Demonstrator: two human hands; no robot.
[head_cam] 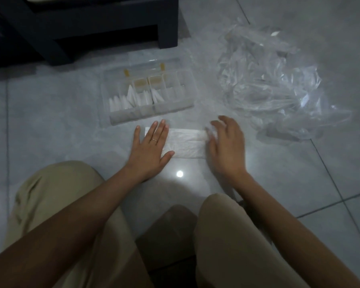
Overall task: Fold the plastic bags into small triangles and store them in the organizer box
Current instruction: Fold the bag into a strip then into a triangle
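L hand (152,146) flat, spread on 1 bag strip (185,144); R hand (224,142) blurred, grip unclear; 1 organizer box (146,117).

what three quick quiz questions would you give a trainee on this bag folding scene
1. True or false: the left hand lies flat on the folded strip.
2. Pick one: seen from the person, the pile of loose bags lies A) left of the organizer box, B) right of it, C) inside it.
3. Short answer: which end of the strip is the right hand at?

Key: 1 true; 2 B; 3 the right end.
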